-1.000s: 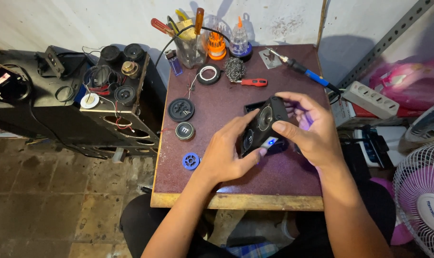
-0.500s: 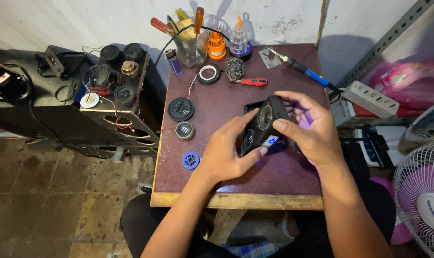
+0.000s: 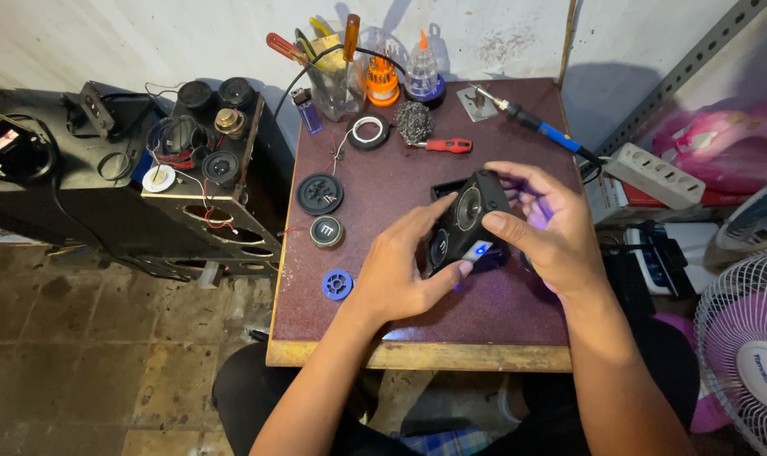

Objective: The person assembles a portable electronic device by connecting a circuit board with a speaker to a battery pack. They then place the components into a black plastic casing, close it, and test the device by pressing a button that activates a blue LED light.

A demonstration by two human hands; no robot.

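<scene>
Nearest the viewer, both forearms reach up over the front edge of a small maroon table (image 3: 501, 312). The left hand (image 3: 400, 274) is curled around the lower end of a small black speaker (image 3: 466, 226), fingers wrapped along its left side and thumb pressed near a lit blue spot on its front. The right hand (image 3: 552, 228) grasps the same speaker from the other side, thumb across the front and fingers curved behind its upper end, so the speaker sits tilted between the two hands just above the tabletop. Left of the left hand lie three round parts: a blue plastic disc (image 3: 337, 285) closest, a small grey-rimmed cap (image 3: 326, 231) beyond it, and a larger black grille (image 3: 320, 193) farther on. Beyond the hands a red-handled screwdriver (image 3: 441, 145) lies flat beside a wad of steel wool (image 3: 414, 121) and a roll of tape (image 3: 369, 133). Up and right of the right hand, a blue-handled soldering iron (image 3: 531, 125) rests at an angle. At the far edge stand a clear cup of tools (image 3: 333, 80) and a blue lighter (image 3: 306, 110). Far left of the table is a black speaker cabinet (image 3: 206, 177); to the right, a white power strip (image 3: 653, 176) and a pink fan (image 3: 750, 355).
</scene>
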